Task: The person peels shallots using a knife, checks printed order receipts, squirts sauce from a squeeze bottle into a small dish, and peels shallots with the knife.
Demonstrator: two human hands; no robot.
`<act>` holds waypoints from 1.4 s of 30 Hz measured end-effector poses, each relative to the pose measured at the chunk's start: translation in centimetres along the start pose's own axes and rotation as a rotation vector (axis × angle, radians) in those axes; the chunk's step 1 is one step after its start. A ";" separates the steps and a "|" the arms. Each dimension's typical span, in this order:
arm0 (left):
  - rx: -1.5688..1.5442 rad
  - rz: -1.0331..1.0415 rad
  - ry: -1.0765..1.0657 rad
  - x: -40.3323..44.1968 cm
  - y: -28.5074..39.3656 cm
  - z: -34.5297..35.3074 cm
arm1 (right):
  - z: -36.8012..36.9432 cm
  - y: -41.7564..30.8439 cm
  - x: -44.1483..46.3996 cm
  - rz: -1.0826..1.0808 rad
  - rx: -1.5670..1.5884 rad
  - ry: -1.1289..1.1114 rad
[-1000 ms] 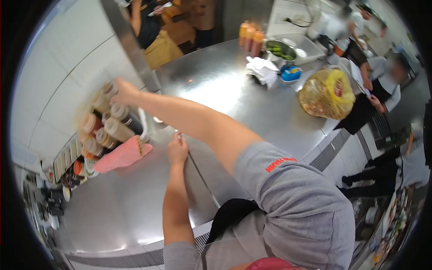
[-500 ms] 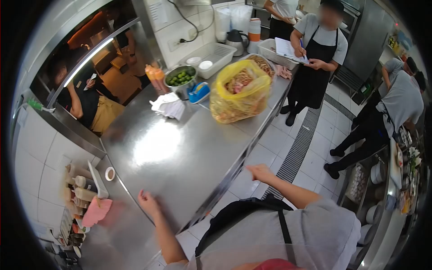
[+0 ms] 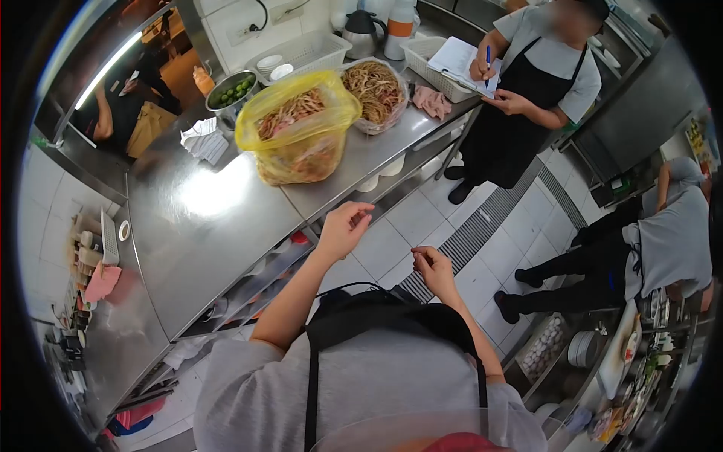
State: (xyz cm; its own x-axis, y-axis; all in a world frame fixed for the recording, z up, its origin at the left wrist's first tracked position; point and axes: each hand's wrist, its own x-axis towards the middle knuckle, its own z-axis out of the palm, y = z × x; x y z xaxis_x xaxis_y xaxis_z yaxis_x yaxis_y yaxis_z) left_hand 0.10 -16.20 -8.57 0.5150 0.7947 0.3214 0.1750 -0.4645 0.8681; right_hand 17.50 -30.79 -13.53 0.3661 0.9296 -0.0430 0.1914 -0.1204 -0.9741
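My left hand (image 3: 346, 230) is raised in front of the steel counter's edge, its fingers loosely bent, the thumb apart, and nothing visible in it. To its right, my right hand (image 3: 434, 270) hangs over the floor with fingers half curled, no object showing in it. Neither hand touches the counter (image 3: 248, 226). Nearest to my left hand on the counter stands a yellow plastic bag (image 3: 301, 162) filled with shredded, brownish-pink food. Beside that bag is a clear bag (image 3: 374, 94) of similar shreds.
A metal pot of green fruit (image 3: 232, 94), white paper slips (image 3: 203, 141), a white basket (image 3: 312, 54) and a pink cloth (image 3: 431, 102) lie on the counter. A person (image 3: 520, 98) writes on a clipboard (image 3: 459, 64). Another person (image 3: 666, 226) bends over the right-hand worktop. A drain grate (image 3: 482, 218) crosses the floor.
My view has turned and come closer to the bags and the person with the clipboard. My left hand has moved from above the counter to its edge, nearer my right hand.
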 end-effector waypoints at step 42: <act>0.872 -0.218 0.156 34.3 -10.6 9.4 | -5.7 -2.5 50.4 -0.064 -0.626 -0.032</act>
State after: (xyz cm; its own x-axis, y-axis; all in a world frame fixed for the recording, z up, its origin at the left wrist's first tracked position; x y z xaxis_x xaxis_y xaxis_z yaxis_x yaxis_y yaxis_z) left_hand 23.76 12.30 -10.30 0.2881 0.9138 0.2861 0.8603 -0.3783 0.3418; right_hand 40.63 14.35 -12.05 0.3104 0.9506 -0.0048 0.7123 -0.2360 -0.6611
